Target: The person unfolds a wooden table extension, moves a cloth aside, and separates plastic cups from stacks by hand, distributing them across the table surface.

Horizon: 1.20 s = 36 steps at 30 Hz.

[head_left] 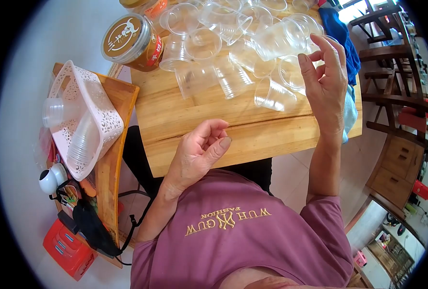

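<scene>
Many clear plastic cups (235, 77) lie jumbled on their sides and ends across the far part of the wooden table (175, 139). My left hand (199, 151) hovers over the table's near edge, fingers loosely curled, thumb and forefinger apart with nothing visible between them. My right hand (325, 79) is raised at the right side of the pile, its thumb and forefinger spread. Closest to its fingertips is a tilted clear cup (279, 41); whether they touch I cannot tell. A single cup (275, 95) lies on its side at the pile's near edge.
A brown-lidded jar (127, 38) stands at the table's back left. On a wooden stand (109, 192) to the left, a white perforated basket (103, 108) holds stacked cups (84, 139). Blue cloth (349, 48) hangs over the right edge. A red box (69, 248) sits lower left.
</scene>
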### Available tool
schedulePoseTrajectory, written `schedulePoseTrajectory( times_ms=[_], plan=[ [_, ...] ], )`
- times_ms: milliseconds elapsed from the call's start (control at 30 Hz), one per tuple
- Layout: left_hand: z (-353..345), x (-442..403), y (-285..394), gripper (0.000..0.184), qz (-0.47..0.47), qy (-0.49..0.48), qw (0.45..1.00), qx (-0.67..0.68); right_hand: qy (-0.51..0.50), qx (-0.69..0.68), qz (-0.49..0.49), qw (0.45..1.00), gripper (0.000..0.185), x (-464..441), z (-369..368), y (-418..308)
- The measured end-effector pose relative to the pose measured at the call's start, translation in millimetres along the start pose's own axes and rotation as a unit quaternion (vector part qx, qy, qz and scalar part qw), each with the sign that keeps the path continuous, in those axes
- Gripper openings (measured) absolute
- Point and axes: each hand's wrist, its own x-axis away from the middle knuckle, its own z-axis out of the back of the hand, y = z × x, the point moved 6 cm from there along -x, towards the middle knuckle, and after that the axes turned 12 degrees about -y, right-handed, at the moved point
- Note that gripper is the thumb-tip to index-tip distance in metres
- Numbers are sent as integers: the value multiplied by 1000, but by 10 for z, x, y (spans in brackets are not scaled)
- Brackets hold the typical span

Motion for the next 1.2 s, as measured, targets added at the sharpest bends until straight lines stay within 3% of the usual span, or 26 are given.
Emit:
schedulePoseTrajectory(
  times_ms=[67, 133, 267, 567, 667, 733, 833, 967, 1033, 1167, 1200],
  plan=[
    [-17, -18, -18, 35, 7, 2, 1000, -22, 3, -2, -6, 1000, 34, 15, -3, 16],
    [-17, -38, 9, 37, -52, 40, 996, -57, -15, 2, -14, 1000, 34, 6, -49, 42],
    [-37, -14, 57, 34, -7, 8, 995, -102, -28, 8, 4, 1000, 36, -131, -152, 114],
    [41, 173, 356, 38, -31, 38, 976, -213, 64, 32, 44, 996, 36, -78, -23, -68],
    [94, 358, 634, 37, -84, 52, 962, -254, 37, -68, 57, 995, 34, 100, 29, -188],
    [153, 525, 933, 28, -190, 99, 931, -294, 25, -99, 70, 992, 29, 232, 11, -293],
    [345, 847, 1242, 21, -252, 183, 909, -277, -6, -121, 95, 988, 24, 403, -84, -422],
    [660, 1380, 1740, 15, -365, 302, 830, -294, -48, -154, 99, 982, 18, 538, -198, -478],
    [884, 1655, 1908, 18, -348, 396, 787, -321, -62, -156, 96, 981, 17, 585, -234, -456],
    [1444, 1903, 1962, 19, -296, 461, 769, -330, -75, -149, 78, 983, 15, 674, -312, -420],
    [1633, 1890, 1872, 22, -207, 458, 785, -363, -78, -153, 70, 983, 14, 703, -330, -396]
  ],
)
